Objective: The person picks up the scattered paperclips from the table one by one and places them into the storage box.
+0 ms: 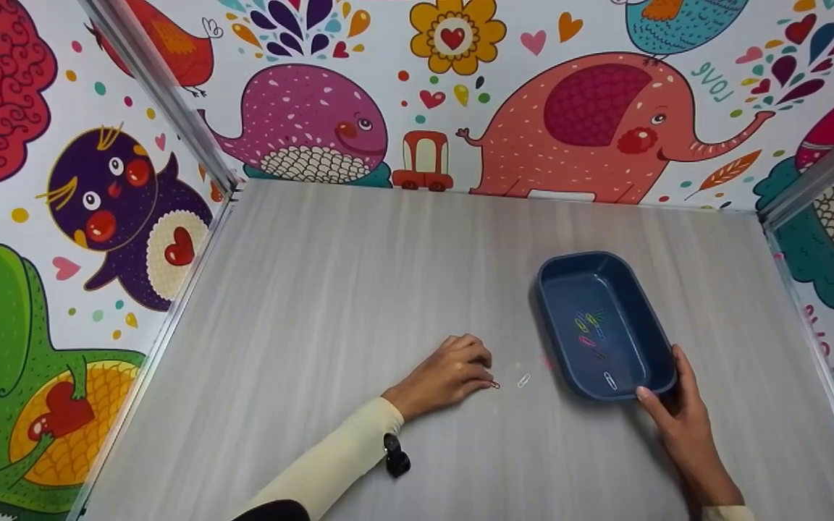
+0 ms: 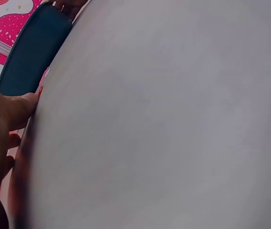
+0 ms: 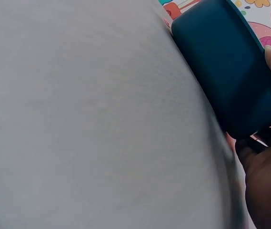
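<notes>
At the middle of the table, my left hand [image 1: 449,375] has its fingers bent, and thumb and fingertip pinch a small red paper clip [image 1: 495,385]. In the left wrist view the same clip [image 2: 40,90] pokes out past the thumb tip. My right hand [image 1: 688,430] grips the near right corner of a dark blue tray [image 1: 630,336], thumb at the rim and fingers along the outer side. Several coloured paper clips [image 1: 586,340] lie in the tray, with a white one [image 1: 610,380] near its front end.
Between the left hand and the tray, a white paper clip [image 1: 524,380] lies on the pale wood-grain table [image 1: 359,289]. A pink one [image 1: 546,362] is close by the tray's left side. Printed cartoon walls [image 1: 316,130] with metal edge strips enclose the table at back and sides.
</notes>
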A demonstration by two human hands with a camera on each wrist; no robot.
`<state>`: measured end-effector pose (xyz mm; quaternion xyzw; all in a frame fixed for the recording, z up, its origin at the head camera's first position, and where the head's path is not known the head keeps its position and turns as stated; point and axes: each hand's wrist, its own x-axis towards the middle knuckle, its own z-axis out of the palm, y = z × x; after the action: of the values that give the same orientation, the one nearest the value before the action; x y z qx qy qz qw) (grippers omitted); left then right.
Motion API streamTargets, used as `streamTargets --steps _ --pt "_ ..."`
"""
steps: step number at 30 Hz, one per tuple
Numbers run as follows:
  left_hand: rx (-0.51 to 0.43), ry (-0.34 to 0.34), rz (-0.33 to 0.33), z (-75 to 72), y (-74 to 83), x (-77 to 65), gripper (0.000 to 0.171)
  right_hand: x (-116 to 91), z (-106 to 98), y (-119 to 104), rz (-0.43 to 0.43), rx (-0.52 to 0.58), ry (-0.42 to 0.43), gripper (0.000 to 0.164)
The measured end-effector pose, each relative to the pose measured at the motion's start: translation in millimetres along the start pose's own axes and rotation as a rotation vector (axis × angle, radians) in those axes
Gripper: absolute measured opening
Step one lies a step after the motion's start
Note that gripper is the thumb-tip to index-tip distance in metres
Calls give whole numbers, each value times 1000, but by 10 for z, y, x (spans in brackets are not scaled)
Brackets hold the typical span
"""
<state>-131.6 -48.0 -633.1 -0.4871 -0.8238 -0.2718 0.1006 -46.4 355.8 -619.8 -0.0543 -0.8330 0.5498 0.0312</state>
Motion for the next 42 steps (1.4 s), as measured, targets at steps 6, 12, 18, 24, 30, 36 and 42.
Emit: streamTargets --steps 6,12,18,24,30,36,42 --pt "-11 30 -5 8 25 -9 12 0 -1 -6 6 -14 1 95" --pt "-7 36 -36 20 60 -21 12 0 -12 13 18 -18 -4 96" --pt "30 35 -37 30 84 -21 9 6 -23 15 33 -32 -14 96" --pt "46 41 -34 27 105 -34 5 3 -13 11 4 -22 -5 95" --pt "-13 68 -57 17 112 -21 8 -6 -9 27 -5 -15 -9 95" --pt "-101 113 -74 -16 106 33 6 -1 -10 29 3 -17 -9 95" --pt "-174 136 -120 -28 101 81 5 3 -6 32 17 -23 -7 95"
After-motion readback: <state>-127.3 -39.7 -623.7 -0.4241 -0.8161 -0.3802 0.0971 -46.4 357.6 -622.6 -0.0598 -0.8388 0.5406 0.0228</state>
